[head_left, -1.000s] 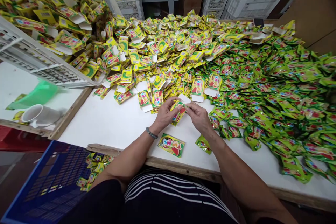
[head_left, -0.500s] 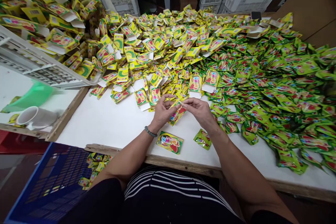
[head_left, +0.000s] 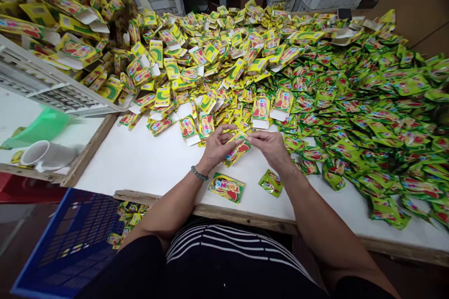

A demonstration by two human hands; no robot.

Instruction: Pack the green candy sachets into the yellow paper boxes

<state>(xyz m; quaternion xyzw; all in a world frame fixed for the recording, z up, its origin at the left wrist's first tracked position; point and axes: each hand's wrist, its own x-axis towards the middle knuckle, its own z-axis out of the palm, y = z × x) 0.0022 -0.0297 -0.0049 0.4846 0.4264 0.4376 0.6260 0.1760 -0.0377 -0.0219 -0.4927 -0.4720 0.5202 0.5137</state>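
A small yellow-green candy box (head_left: 237, 152) is held tilted above the white table between both hands. My left hand (head_left: 216, 148) grips its left side, thumb on the printed face. At its upper right end, my right hand (head_left: 271, 147) pinches the edge with thumb and forefinger; the fingertips partly hide that end. Nearer the table's front edge lies another candy box (head_left: 226, 188), flat with its printed face up. A green foil sachet (head_left: 271, 183) rests to the right of it, under my right wrist. Two boxes with open white flaps, including one box (head_left: 261, 110), lie just beyond my hands.
Heaped boxes (head_left: 189, 74) cover the table's back left, and green sachets (head_left: 351, 103) its right. A white crate (head_left: 63, 77) full of boxes leans at left, near a white mug (head_left: 49, 155). A blue crate (head_left: 70, 238) stands below the wooden edge (head_left: 245, 217).
The view has shifted slightly. My right fingers have moved a little to the right along the box's end, and more of the box's face shows. My left hand keeps its grip.
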